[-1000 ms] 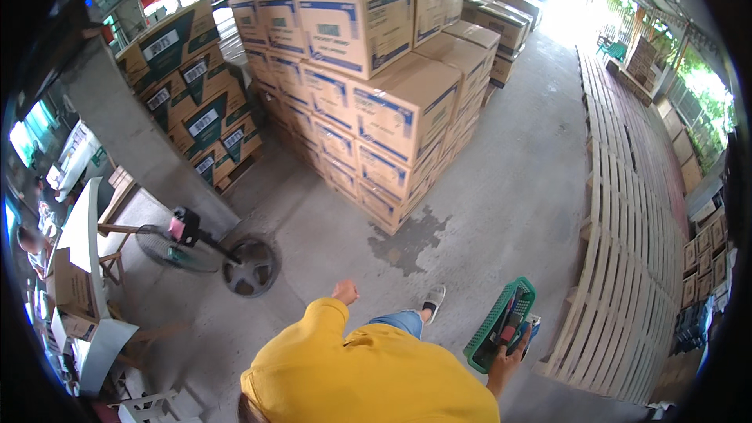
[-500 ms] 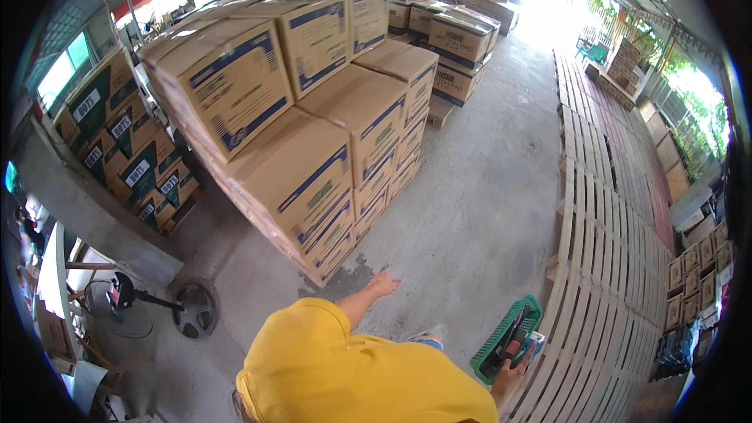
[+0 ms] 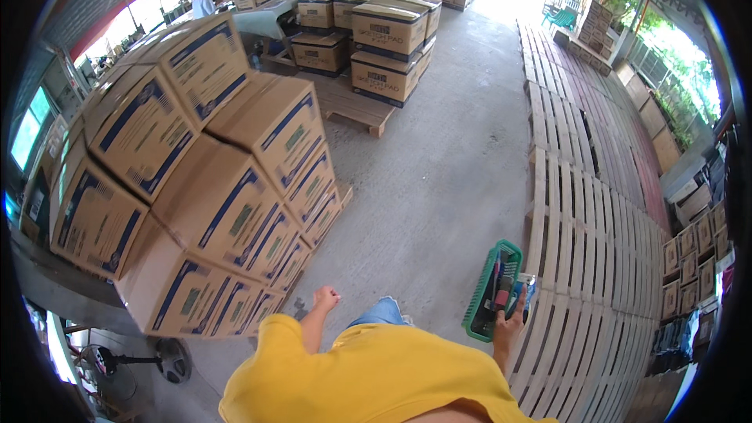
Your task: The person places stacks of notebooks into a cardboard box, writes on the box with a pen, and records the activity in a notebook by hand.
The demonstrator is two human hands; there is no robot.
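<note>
Between the stacked cartons (image 3: 223, 196) and the wooden pallets (image 3: 587, 235), a broad lane of concrete floor (image 3: 423, 180) stretches forward. The right hand (image 3: 511, 324) grips the green basket (image 3: 475, 321) just left of the pallets' edge. The left hand (image 3: 326, 298), loosely curled, hangs near the cartons' right side.

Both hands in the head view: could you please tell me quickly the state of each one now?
Left hand: loosely closed, nothing visible in it.
Right hand: closed, holding the green basket at its side.
</note>
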